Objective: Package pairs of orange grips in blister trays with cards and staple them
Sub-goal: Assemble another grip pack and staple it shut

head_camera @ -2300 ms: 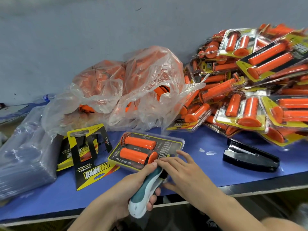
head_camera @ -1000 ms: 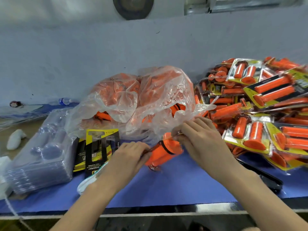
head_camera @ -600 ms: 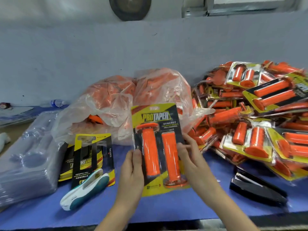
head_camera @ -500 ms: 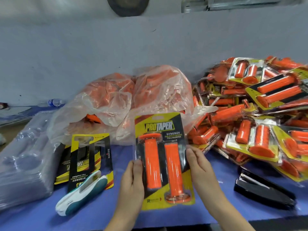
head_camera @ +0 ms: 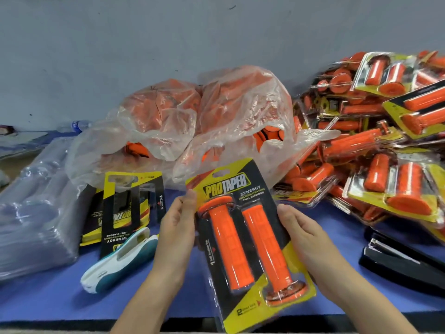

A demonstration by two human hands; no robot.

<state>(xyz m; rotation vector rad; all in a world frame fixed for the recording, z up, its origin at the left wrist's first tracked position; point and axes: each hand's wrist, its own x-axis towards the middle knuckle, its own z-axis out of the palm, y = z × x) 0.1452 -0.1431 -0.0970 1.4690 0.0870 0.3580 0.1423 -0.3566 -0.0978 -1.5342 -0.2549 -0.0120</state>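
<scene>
While both hands hold it above the table (head_camera: pixel 48 302), the pack (head_camera: pixel 292 262) stands tilted, its top leaning to the left, with the yellow-and-black card reading PROTAPER facing the camera. The left hand (head_camera: pixel 177 227) grips the pack's left edge, thumb on the front near the top corner and fingers curled behind. The right hand (head_camera: pixel 301 235) grips the right edge the same way, thumb at the front and fingers hidden behind the card. Under the clear blister lie two grips side by side: the left grip (head_camera: pixel 228 247) has its flange at the top, the right grip (head_camera: pixel 265 247) has its flange at the bottom. Just left of the left hand a teal-and-white stapler (head_camera: pixel 120 261) lies on the table, touching a stack of cards (head_camera: pixel 130 208). Farther left sits a stack of clear trays (head_camera: pixel 31 213). Behind the pack a plastic bag (head_camera: pixel 192 121) holds loose orange grips. To the right is a heap of packs (head_camera: pixel 385 141), and a black stapler (head_camera: pixel 404 261) lies near its front.
</scene>
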